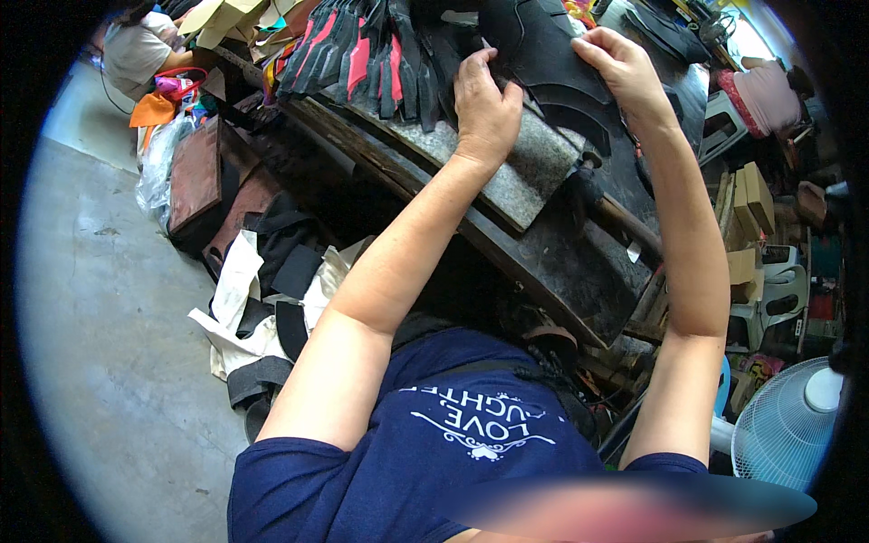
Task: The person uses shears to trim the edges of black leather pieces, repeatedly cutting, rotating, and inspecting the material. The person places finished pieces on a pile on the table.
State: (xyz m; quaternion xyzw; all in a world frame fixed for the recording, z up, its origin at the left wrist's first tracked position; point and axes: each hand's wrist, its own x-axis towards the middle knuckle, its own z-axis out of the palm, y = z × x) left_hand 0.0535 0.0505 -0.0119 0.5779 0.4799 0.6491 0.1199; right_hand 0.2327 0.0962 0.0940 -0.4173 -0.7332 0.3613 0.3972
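Observation:
My left hand (pixel 487 110) is over the worktable with its fingers curled. A small pale tip shows at its fingertips, too small to name. Beside it lie black, curved, leather-like cut pieces (pixel 534 45), some overlapping. My right hand (pixel 625 72) is at the right of these pieces, its thumb and forefinger pinched together close to their edge. Whatever is in that pinch is hidden. Below the hands is a grey speckled stone slab (pixel 534 185). A hammer (pixel 625 226) lies at the slab's right, its head near the slab's corner.
Stacked black strips with red parts (pixel 360 68) lie left of my hands. The dark worktable (pixel 579 281) has a wooden edge. Black and white scraps (pixel 244 317) hang at the lower left. A fan (pixel 783 425) stands at the lower right. Other people sit at both far sides.

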